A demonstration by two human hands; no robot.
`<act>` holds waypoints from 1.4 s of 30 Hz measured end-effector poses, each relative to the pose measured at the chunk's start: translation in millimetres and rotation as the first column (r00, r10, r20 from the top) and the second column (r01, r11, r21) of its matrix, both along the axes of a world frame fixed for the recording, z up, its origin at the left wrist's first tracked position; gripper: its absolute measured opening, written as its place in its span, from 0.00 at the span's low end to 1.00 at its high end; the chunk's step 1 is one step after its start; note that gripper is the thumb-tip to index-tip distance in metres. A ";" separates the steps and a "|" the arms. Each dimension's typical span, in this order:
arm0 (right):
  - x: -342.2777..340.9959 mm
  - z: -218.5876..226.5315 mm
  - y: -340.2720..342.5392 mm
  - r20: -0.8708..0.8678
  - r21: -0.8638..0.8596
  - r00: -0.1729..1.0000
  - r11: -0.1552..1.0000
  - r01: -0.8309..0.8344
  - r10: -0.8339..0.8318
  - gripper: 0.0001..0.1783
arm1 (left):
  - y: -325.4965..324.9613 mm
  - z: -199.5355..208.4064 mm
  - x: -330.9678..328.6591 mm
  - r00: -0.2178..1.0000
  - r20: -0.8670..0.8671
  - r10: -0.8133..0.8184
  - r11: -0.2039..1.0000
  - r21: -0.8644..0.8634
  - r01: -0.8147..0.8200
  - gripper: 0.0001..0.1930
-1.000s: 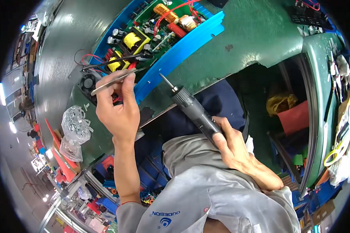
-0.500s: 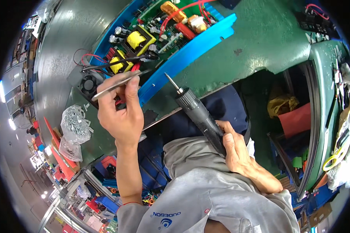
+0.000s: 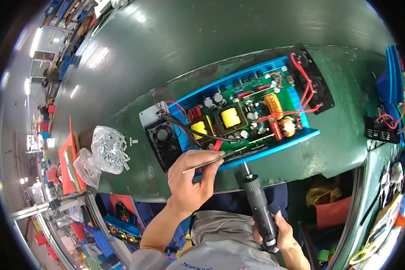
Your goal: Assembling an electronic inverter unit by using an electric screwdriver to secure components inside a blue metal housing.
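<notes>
My left hand [image 3: 190, 186] is closed on slim metal tweezers [image 3: 234, 152], their tip over the near side of an open blue metal case [image 3: 256, 157]. Inside the case lies a green circuit board [image 3: 254, 96] with yellow transformers [image 3: 231, 117], capacitors and a copper coil. Wrapped round a black electric screwdriver [image 3: 259, 204], my right hand [image 3: 285, 231] keeps it below the case. Its bit points up, close to the near wall; whether they touch, I cannot tell. A black fan panel [image 3: 162, 137] is at the left end, a black panel [image 3: 314, 83] with red wires at the right.
Clear plastic bags of small metal parts [image 3: 109, 148] sit left on the green bench [image 3: 202, 40], beside red-orange sheets [image 3: 69, 164]. Another blue case [image 3: 393, 85] stands far right. Yellow-handled scissors [image 3: 364, 254] lie lower right, near a red sheet [image 3: 333, 212] below the bench.
The view has shifted, so the whole case now shows, lower in the picture. The screwdriver is more upright, its bit near the case's near wall. Both hands keep their tools.
</notes>
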State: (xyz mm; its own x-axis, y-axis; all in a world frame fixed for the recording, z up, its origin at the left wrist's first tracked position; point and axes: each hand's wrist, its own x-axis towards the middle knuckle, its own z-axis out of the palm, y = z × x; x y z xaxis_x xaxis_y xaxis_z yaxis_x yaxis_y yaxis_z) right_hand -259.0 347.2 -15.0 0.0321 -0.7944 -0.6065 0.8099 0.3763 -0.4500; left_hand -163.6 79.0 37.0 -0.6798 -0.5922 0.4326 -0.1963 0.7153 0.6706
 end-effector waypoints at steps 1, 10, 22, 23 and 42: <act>-2.9 -0.4 2.6 0.127 -0.027 0.992 1.000 -0.002 0.006 0.49 | -2.1 0.6 1.7 1.000 -0.016 -0.022 0.999 -0.029 0.022 0.11; -2.2 -2.4 8.2 0.687 -0.076 0.719 0.974 0.215 -0.105 0.50 | -5.0 1.2 4.8 0.999 0.015 -0.039 0.999 -0.017 0.039 0.14; 3.7 7.2 -2.5 -0.010 -0.037 1.000 0.999 0.011 -0.011 0.55 | -8.7 1.3 7.7 0.995 0.011 -0.097 0.994 -0.053 0.098 0.17; 1.9 10.9 -3.1 -0.003 -0.008 0.999 0.999 0.033 -0.033 0.50 | -8.8 0.8 7.8 0.996 0.007 -0.094 0.994 -0.053 0.094 0.17; 8.7 21.1 -0.6 -0.185 0.091 0.983 0.996 0.014 0.003 0.50 | -13.4 33.5 -14.7 0.797 0.577 -0.180 0.866 -0.291 0.406 0.23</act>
State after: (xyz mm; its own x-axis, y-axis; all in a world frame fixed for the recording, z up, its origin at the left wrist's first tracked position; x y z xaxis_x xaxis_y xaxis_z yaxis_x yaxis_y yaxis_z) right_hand -250.3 346.5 6.1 -0.0913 -0.7353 -0.6715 0.7184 0.4184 -0.5558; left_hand -178.3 65.6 70.6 -0.9757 -0.1893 0.1105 -0.1660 0.9674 0.1910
